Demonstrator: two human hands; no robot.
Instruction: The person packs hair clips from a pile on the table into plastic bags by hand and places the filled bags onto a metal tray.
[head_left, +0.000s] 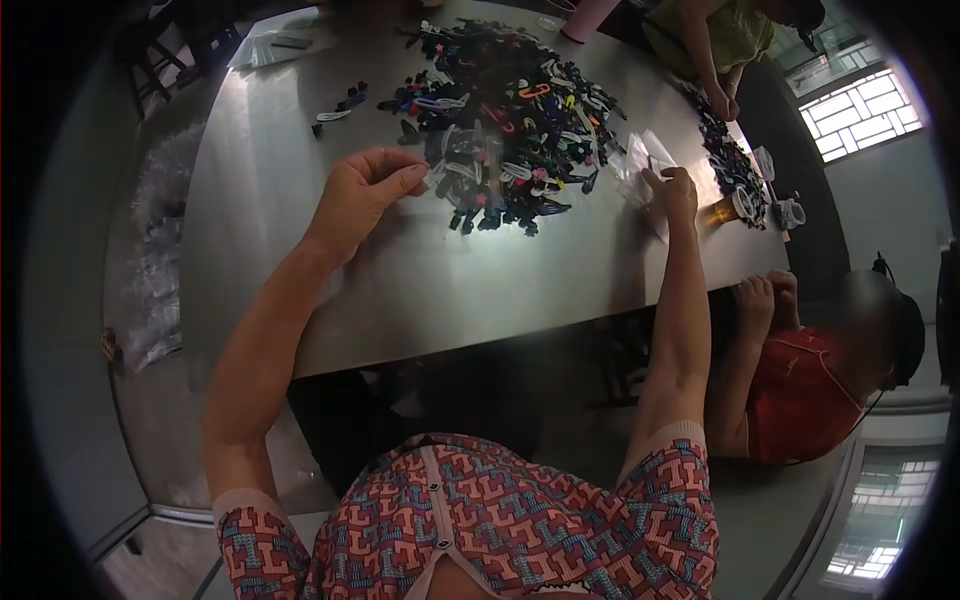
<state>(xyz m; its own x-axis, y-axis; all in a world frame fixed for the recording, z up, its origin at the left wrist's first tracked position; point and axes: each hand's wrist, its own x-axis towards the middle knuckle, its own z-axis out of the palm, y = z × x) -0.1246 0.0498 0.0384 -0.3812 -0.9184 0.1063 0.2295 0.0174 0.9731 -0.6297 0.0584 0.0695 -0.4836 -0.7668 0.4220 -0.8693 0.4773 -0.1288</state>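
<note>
My left hand [362, 195] is closed in a pinch, thumb against fingertips, at the edge of a clear plastic bag [490, 165] with hair clips showing through it. The bag overlaps the near side of a big heap of mixed hair clips [560, 110], mostly dark with some pink, orange, yellow and white ones. To the right of the heap lie thin clear bags [632, 170] on the metal table [470, 290]. The curled fingers of my right hand [678, 192] pinch at their right edge.
Another person in red [805, 390] sits at the right, hands by the table edge. A person in green [715, 40] works at the far right over more clips [725, 150]. An amber container [725, 210] stands near them. A pink bottle [588, 18] is at the back.
</note>
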